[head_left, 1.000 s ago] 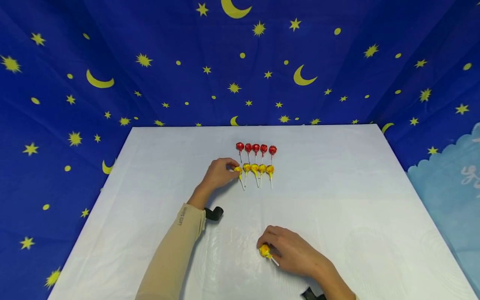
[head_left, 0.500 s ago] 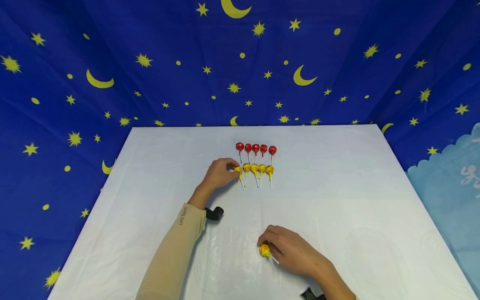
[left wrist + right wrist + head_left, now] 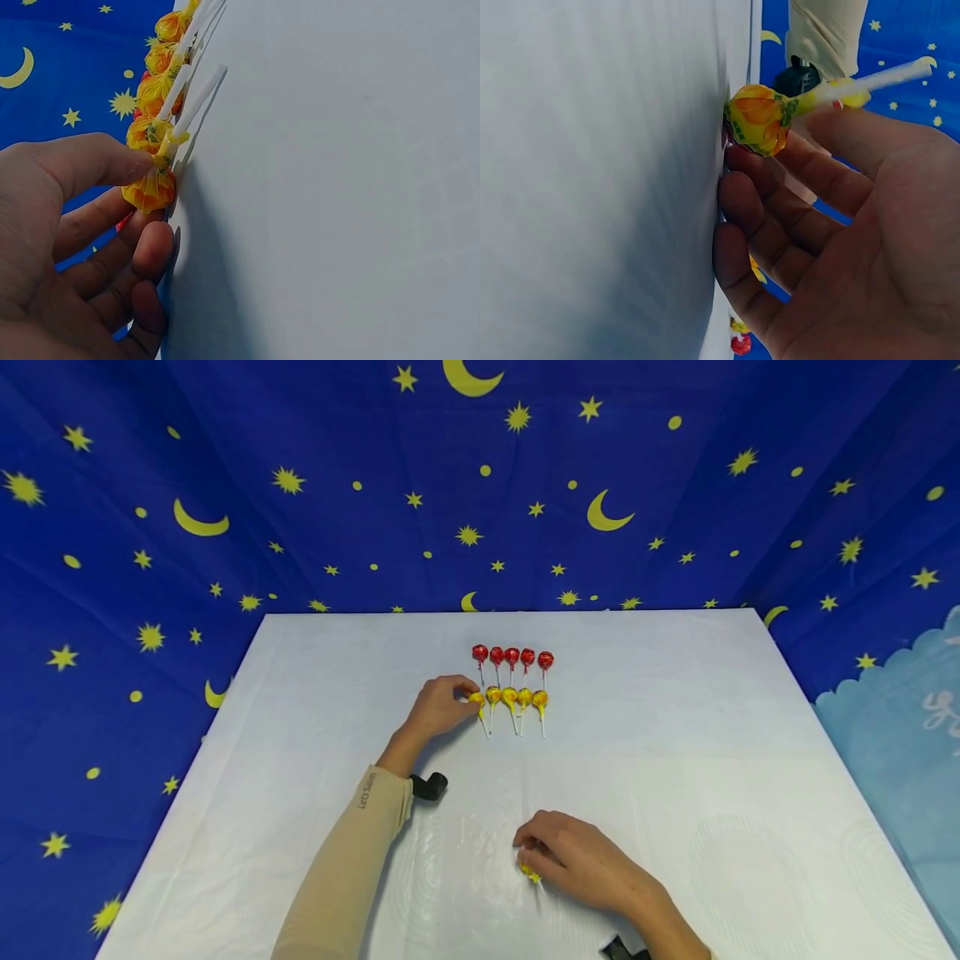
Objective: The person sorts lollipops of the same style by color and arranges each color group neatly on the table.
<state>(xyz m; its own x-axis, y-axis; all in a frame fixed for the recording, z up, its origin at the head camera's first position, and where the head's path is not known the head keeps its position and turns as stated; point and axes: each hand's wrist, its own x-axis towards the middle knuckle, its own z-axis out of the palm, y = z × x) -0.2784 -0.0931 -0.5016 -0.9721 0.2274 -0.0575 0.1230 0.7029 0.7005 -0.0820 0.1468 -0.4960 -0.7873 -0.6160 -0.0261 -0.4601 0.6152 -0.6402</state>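
Near the middle of the table, my left hand (image 3: pixel 441 706) pinches the wrapped head of the leftmost yellow lollipop (image 3: pixel 477 700). That lollipop ends a row of several yellow lollipops (image 3: pixel 510 697), sticks toward me. The left wrist view shows the thumb on the yellow wrapper (image 3: pixel 150 191), fingertips beneath it. Closer to me, my right hand (image 3: pixel 585 864) holds a separate yellow lollipop (image 3: pixel 757 120) between thumb and fingers, low over the table. From the head view its thumb hides most of that candy; in the right wrist view its white stick (image 3: pixel 877 81) points away from the tabletop.
Behind the yellow row lies a matching row of several red lollipops (image 3: pixel 512 656). The white table (image 3: pixel 675 693) reaches back to a blue curtain (image 3: pixel 360 452) with moons and stars. A black wrist camera (image 3: pixel 430 787) sits by the left sleeve.
In my right hand the lollipop has turned: its stick pointed to the lower right, and now the thumb covers much of the head. The left hand stays on the leftmost yellow lollipop, almost unmoved.
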